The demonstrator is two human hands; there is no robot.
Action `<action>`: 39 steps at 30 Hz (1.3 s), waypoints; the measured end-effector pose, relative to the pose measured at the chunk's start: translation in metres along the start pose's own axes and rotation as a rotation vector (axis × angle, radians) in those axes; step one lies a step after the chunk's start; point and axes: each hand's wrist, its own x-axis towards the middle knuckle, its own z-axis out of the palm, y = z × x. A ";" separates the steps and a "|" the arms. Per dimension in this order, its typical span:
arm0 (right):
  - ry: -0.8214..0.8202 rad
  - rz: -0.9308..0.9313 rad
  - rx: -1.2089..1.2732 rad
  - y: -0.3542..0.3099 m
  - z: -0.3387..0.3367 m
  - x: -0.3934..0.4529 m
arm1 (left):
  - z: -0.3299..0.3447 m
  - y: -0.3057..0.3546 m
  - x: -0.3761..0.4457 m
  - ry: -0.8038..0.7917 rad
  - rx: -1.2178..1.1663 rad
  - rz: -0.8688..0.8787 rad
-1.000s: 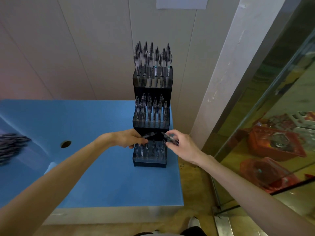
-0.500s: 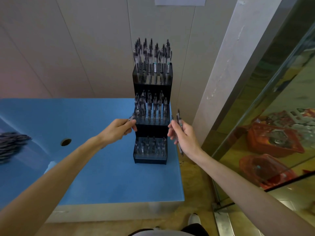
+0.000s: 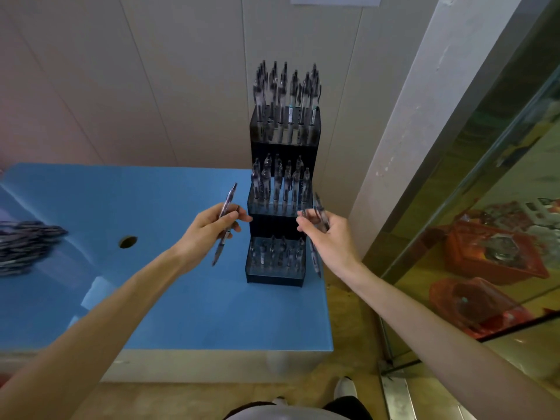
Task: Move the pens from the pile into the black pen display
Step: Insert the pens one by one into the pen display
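Hands flank a black pen display on a blue table — left hand pinching one pen upright-tilted between thumb and fingers, right hand curled around several pens. Pile lies well left of both — blurred.

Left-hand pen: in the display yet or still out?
Out. The left hand grips the pen tilted in the air, left of the black pen display, its lower tip hanging over the blue table.

The pen display stands at the table's right edge; the pile lies far left.
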 end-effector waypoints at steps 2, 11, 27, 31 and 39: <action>0.012 0.000 0.051 -0.001 0.000 0.000 | 0.000 -0.002 -0.002 0.031 -0.011 0.027; 0.005 -0.094 -0.071 0.001 0.009 -0.002 | 0.007 -0.006 -0.001 0.137 0.043 0.118; -0.089 -0.301 -0.368 0.025 0.013 -0.009 | 0.019 -0.009 0.000 0.053 0.126 0.090; -0.160 -0.316 -0.523 0.025 0.009 -0.001 | 0.019 -0.008 0.002 0.042 0.147 0.094; -0.221 -0.292 -0.692 0.021 0.013 -0.004 | 0.020 -0.011 0.008 -0.035 0.222 0.127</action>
